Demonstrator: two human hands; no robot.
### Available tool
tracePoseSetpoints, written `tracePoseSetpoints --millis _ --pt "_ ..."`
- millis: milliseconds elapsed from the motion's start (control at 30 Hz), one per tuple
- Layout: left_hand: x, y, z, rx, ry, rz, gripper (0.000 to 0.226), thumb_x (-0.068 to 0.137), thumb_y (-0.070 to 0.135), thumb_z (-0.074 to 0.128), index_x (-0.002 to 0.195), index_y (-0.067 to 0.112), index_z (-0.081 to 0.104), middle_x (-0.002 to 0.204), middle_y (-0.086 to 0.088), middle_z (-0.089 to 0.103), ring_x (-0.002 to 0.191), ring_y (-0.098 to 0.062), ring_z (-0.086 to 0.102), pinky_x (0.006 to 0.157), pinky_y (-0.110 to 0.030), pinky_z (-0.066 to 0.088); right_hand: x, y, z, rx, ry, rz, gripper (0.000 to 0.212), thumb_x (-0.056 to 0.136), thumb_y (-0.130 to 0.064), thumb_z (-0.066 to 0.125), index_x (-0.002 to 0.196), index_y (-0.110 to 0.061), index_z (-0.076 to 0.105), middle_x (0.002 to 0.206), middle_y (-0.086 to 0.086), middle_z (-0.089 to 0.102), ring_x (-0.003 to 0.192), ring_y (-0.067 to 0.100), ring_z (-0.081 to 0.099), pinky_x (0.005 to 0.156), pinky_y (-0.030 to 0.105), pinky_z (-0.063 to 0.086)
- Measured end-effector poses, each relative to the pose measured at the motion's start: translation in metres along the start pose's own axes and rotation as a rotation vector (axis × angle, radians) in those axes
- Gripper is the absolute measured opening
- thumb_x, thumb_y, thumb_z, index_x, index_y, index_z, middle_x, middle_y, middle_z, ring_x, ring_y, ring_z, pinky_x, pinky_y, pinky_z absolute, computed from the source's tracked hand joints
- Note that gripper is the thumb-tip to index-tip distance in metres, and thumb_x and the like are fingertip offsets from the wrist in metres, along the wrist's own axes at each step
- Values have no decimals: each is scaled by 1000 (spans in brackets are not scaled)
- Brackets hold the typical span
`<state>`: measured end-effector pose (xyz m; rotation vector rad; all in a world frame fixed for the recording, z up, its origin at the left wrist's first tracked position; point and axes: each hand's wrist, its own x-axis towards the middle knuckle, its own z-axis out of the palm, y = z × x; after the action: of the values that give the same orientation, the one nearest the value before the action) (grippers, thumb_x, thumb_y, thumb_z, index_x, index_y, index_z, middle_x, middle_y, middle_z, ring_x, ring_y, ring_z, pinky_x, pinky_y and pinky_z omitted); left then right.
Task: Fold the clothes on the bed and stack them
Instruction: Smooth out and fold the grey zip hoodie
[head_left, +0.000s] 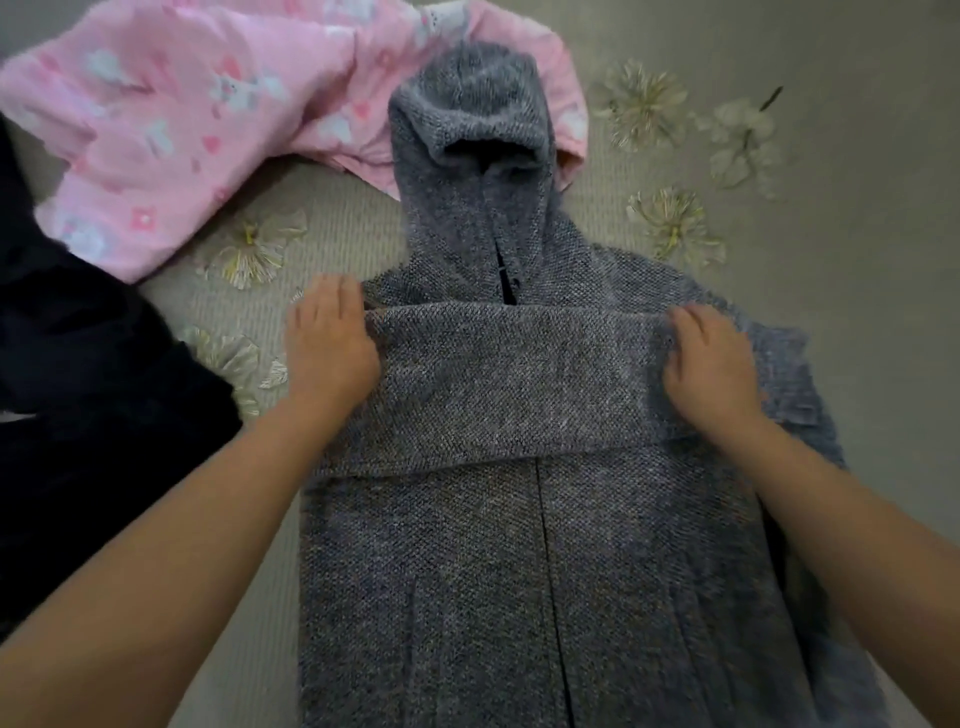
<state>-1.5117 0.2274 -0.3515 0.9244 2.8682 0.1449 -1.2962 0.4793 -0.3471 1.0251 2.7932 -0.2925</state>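
Across the middle of the frame lies one grey knitted hooded cardigan (519, 545), spread front-up on the bed (857, 156), its hood (467, 114) pointing to the top of the frame and its front opening running straight down the centre. Three garments show in all: the grey one, one pink printed garment (171, 119) crumpled at the upper left, and one dark, nearly black garment (88, 415) bunched along the left edge. The hood overlaps the pink garment's right edge. The bed cover is beige with pale embroidered flowers, several showing at upper right and beside the pink cloth.

One sleeve (509, 384) is folded across the chest as a wide horizontal band. Two bare hands sit at its ends. The left hand (330, 338) lies at the band's left end with its fingers fairly straight, pressing down at the cardigan's shoulder edge; its grip looks released, though blur softens the fingertips. The right hand (711, 364) rests at the band's right end with curled fingers that bunch the knit, its grip clenched on the sleeve. Both forearms reach in from the lower corners.
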Motion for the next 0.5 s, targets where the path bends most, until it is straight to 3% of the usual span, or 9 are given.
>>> tracePoseSetpoints --millis 67,133,233,333,400,500 --pt "21 -14 3 91 -92 -179 30 88 10 43 110 -5 57 115 -24 53 107 -37 48 95 -46 33 30 1 1 -106 -204 154 52 89 -13 45 139 -7 31 147 11 29 139 29 17 110 55 10" --pt "34 -29 4 39 -122 -194 27 91 12 40 91 -7 60 97 -25 59 90 -37 54 82 -41 39 46 3 1 -231 -362 225 42 89 -19 46 129 -8 43 137 13 40 134 28 25 109 57 7" --pt "37 -45 -5 -384 -255 -44 23 96 13 39 88 1 57 87 -12 56 82 -24 50 66 -29 29 49 5 -3 -345 -271 129 20 87 -18 46 99 -6 56 108 13 56 112 28 47 109 53 15" --pt "38 -61 -12 -373 -527 39 23 93 18 50 109 4 58 103 -8 56 99 -23 51 79 -28 36 42 5 -6 -287 -236 105 5 86 -13 44 82 -10 44 88 10 57 100 29 54 110 54 13" --pt "38 -71 -12 -305 -555 43 24 91 11 52 109 -1 60 108 -15 58 101 -24 51 82 -27 34 35 8 -5 -299 -229 102 6 87 -10 43 81 -10 41 90 12 57 100 30 54 110 54 11" --pt "36 -72 -28 -584 -439 143 18 89 1 51 102 4 63 92 -7 58 92 -15 51 72 -23 33 34 3 -5 -244 -108 85 7 86 -7 43 79 -8 43 89 18 59 94 33 54 105 48 21"
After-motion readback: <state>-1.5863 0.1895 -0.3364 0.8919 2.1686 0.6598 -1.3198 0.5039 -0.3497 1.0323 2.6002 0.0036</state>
